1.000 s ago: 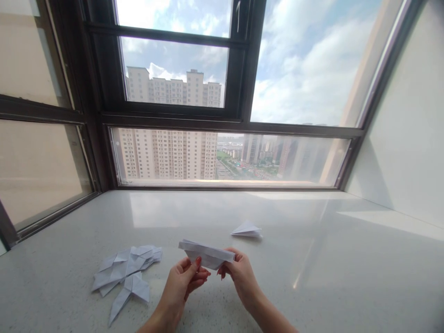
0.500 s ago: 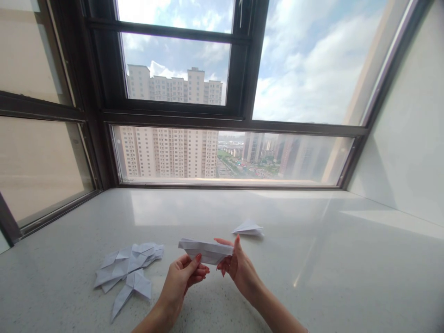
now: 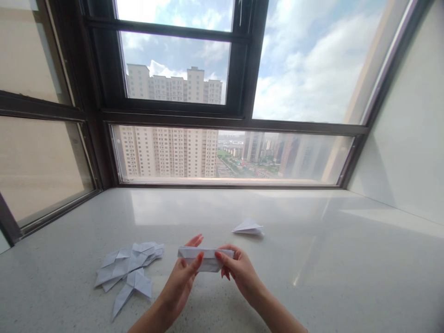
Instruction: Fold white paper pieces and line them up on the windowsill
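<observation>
Between my two hands is a folded sheet of white paper [image 3: 207, 264], long and narrow, with a folded band along its upper edge. My left hand [image 3: 182, 275] grips its left part, thumb on the near face and fingers behind it. At the right end my right hand [image 3: 239, 270] pinches the paper, its thumb pressed on the upper band and the other fingers behind. Left of my hands, several folded white paper pieces [image 3: 128, 263] lie overlapping on the pale speckled counter [image 3: 333, 277]. Nearest me among them is a winged folded piece [image 3: 133, 286].
A white paper plane [image 3: 248, 227] lies on the counter beyond my right hand. Dark window frames [image 3: 229, 122] border the far side and the left. A white wall [image 3: 405, 138] rises at the right.
The folded paper has turned level and come slightly nearer me. My right thumb has moved onto its near face, and my left fingers have shifted up behind it.
</observation>
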{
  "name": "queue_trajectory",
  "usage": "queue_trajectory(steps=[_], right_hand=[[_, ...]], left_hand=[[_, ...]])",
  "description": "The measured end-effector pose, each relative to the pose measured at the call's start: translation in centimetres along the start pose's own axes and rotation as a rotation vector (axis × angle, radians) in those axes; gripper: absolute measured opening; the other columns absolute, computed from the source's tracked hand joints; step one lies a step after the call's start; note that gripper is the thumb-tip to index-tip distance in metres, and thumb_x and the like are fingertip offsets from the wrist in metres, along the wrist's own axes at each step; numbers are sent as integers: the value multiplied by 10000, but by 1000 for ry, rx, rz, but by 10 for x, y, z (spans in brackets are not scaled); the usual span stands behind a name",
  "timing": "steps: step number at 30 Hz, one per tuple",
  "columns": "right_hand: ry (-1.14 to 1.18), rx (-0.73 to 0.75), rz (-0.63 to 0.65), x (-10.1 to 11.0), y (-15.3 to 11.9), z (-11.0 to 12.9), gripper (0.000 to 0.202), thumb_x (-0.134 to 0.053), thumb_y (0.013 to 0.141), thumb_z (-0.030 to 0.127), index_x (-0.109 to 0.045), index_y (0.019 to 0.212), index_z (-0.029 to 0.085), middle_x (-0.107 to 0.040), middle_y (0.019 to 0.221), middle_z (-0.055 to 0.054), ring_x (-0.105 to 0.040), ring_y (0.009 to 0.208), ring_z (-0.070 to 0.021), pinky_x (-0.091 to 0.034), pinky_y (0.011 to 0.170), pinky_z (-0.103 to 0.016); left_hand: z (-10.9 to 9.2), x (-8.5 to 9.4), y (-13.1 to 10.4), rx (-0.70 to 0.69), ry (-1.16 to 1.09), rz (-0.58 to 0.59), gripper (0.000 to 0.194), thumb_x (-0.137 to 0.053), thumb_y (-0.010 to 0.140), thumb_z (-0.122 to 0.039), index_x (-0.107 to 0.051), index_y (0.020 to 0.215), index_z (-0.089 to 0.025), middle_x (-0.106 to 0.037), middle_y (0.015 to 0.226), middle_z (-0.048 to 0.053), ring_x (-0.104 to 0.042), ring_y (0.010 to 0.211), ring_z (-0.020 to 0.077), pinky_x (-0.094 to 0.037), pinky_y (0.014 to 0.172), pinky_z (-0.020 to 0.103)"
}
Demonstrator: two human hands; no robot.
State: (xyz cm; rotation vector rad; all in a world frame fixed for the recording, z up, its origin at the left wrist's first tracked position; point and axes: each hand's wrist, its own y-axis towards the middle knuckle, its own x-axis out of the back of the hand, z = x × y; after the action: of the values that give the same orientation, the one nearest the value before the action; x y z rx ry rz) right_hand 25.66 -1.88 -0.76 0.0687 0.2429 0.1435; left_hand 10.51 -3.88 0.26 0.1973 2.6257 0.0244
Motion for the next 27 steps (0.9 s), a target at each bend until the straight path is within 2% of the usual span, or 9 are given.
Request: queue_trajectory(steps=[1, 3, 5, 7, 11, 18, 21, 24, 27], right_hand=[[-3, -4, 25, -2, -1, 0, 402, -704, 531, 478, -563, 659, 124, -523, 427, 43, -428, 322, -59, -249, 311, -167], [5, -11, 65, -6, -4, -2, 398, -701, 540, 474, -565, 670, 123, -528, 435, 41, -437, 329, -61, -254, 316, -166], [24, -16, 80, -9, -6, -2, 392, -703, 543, 466, -565, 679, 124, -532, 441, 40, -442, 336, -62, -261, 323, -165], [40, -23, 81, -10, -8, -2, 391, -708, 538, 461, -566, 684, 127, -535, 447, 39, -446, 345, -64, -265, 329, -166], [60, -29, 72, -12, -9, 0, 396, -724, 519, 450, -571, 693, 129, -534, 458, 40, -444, 358, -63, -285, 344, -170], [53, -24, 73, -11, -7, -4, 406, -719, 530, 445, -571, 719, 116, -542, 444, 37, -463, 348, -65, -287, 332, -160], [47, -30, 79, -10, -5, -5, 405, -717, 534, 442, -572, 720, 113, -559, 452, 29, -486, 366, -75, -329, 353, -171], [3, -37, 69, -7, -3, -4, 400, -717, 526, 449, -564, 684, 115, -562, 431, 25, -505, 372, -93, -360, 370, -190], [-65, -10, 45, -3, -2, -2, 386, -704, 539, 459, -555, 660, 125, -567, 415, 19, -519, 375, -111, -373, 374, -205]], left_hand=[[-2, -2, -2, 6, -64, 29, 443, -677, 632, -395, -554, 1034, -255, -500, 1209, 42, -419, 1112, 233, -368, 838, 307], [-6, -4, -5, 31, -151, 62, 313, -654, 657, -403, -602, 910, -227, -511, 1202, 48, -352, 1179, 243, -344, 886, 328], [-8, -5, -6, 63, -205, 60, 215, -645, 672, -392, -609, 735, -190, -573, 1118, 60, -367, 1174, 247, -345, 893, 334], [-8, -6, -7, 93, -245, 34, 224, -659, 661, -378, -579, 631, -170, -611, 1049, 67, -419, 1136, 254, -356, 892, 347], [-7, -7, -7, 120, -266, -20, 240, -682, 633, -375, -574, 639, -161, -642, 979, 79, -492, 1065, 255, -372, 894, 364], [-8, -6, -4, 87, -277, 35, 241, -663, 657, -381, -549, 617, -172, -641, 776, 8, -461, 1107, 245, -342, 936, 364], [-9, -6, -4, 81, -276, 27, 252, -667, 651, -382, -538, 596, -172, -628, 732, -7, -476, 1092, 240, -340, 937, 357], [-9, -7, -4, 68, -256, 7, 261, -687, 621, -388, -548, 591, -170, -640, 737, 3, -486, 1081, 238, -353, 923, 339], [-9, -5, -2, 70, -159, -29, 277, -684, 604, -425, -604, 658, -165, -669, 839, 44, -534, 1008, 234, -404, 855, 315]])
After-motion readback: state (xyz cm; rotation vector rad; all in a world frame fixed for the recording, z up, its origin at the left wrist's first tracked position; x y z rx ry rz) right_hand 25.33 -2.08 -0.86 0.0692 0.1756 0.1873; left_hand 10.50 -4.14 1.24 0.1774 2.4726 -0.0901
